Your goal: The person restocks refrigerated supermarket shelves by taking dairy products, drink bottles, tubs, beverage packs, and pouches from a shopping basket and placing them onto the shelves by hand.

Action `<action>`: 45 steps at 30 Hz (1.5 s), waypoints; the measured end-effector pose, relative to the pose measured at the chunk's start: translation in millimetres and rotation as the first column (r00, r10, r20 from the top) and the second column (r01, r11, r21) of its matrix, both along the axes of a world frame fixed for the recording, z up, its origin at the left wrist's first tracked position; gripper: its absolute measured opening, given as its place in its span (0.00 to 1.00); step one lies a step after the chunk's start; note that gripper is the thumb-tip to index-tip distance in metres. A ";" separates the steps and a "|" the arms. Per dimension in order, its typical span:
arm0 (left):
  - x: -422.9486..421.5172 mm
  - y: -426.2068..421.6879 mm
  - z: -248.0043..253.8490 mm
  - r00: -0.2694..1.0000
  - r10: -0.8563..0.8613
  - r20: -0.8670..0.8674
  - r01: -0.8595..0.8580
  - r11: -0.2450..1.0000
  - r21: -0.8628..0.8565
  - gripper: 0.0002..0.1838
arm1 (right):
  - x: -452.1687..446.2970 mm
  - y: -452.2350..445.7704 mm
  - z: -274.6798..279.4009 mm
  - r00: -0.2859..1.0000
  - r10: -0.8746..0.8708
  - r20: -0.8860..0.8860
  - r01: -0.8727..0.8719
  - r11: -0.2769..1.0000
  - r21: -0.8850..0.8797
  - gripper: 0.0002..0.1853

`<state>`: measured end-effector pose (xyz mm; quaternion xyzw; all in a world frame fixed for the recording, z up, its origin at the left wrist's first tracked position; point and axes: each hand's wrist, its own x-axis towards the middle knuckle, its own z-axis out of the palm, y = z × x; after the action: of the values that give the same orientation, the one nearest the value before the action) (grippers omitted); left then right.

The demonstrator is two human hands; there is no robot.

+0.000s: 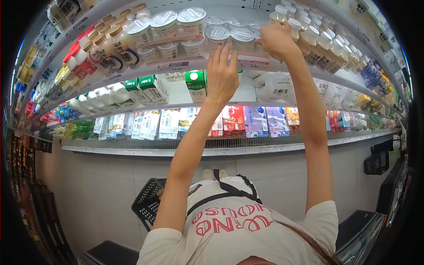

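Observation:
My left hand (223, 73) reaches up to the front edge of the upper shelf, fingers stretched out, their tips at a clear-lidded yogurt cup (218, 35). A second yogurt cup (242, 36) stands beside it, with more clear lids behind. My right hand (279, 40) is at the right end of this cup row, fingers bent and curled down; whatever they close round is hidden behind the hand. Directly behind and right of it stand white-capped bottles (294, 27). Left of the cups, larger white tubs (191, 22) are stacked.
A price strip (260, 64) runs along the shelf edge. Below are a green milk carton (195, 85), white packs (276, 87) and a row of colored pouches (256, 121). A black basket (143, 198) is at my left side; another basket (376, 163) stands far right.

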<state>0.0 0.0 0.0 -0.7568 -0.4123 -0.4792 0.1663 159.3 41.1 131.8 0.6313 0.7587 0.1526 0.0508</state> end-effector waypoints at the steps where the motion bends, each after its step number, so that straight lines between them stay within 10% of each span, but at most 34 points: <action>1: 2.9 -17.6 -5.1 0.998 -0.037 0.048 0.039 0.999 -0.026 0.21 | 3.0 11.4 -7.8 0.997 0.050 -0.060 -0.047 0.997 0.057 0.19; 9: -63.4 -158.6 -76.3 0.981 -0.135 0.141 0.185 0.868 -0.460 0.19 | -33.7 93.6 -12.7 0.877 0.181 -0.446 -0.146 0.983 0.111 0.21; 22: -244.7 -373.9 -207.6 0.739 0.673 -0.042 -0.406 0.395 -0.824 0.14 | -17.4 153.9 -10.0 0.841 0.193 -0.505 -0.337 0.918 -0.210 0.26; 30: -259.2 -478.2 -258.0 0.713 0.459 -0.530 -0.352 -0.419 -0.837 0.25 | -7.0 171.6 -22.8 0.791 0.356 -0.497 -0.469 0.875 -0.119 0.26; 35: -265.3 -529.5 -366.8 0.872 0.330 -0.362 -0.116 -0.580 -0.806 0.38 | -12.7 166.7 -15.1 0.864 0.274 -0.423 -0.377 0.908 -0.181 0.31; 38: -242.6 -536.8 -366.2 0.917 0.264 -0.300 -0.045 -0.679 -0.733 0.37 | -4.1 155.9 -16.2 0.823 0.464 -0.328 -0.407 0.884 0.229 0.30; 41: -221.1 -551.1 -386.3 0.903 0.256 -0.344 -0.008 -0.792 -0.611 0.35 | -45.2 35.1 -17.0 0.713 0.550 -0.436 -0.191 0.750 0.633 0.20; 45: -185.4 -530.2 -329.6 0.777 0.323 -0.541 0.028 -0.876 -0.482 0.37 | -79.5 -92.7 -117.2 0.188 0.502 -0.844 -0.172 0.863 0.475 0.14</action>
<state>-185.4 -530.2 -329.6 -0.1481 -0.7909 0.2473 -0.5399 79.7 -51.6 14.5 0.4082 0.7249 -0.1453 -0.5355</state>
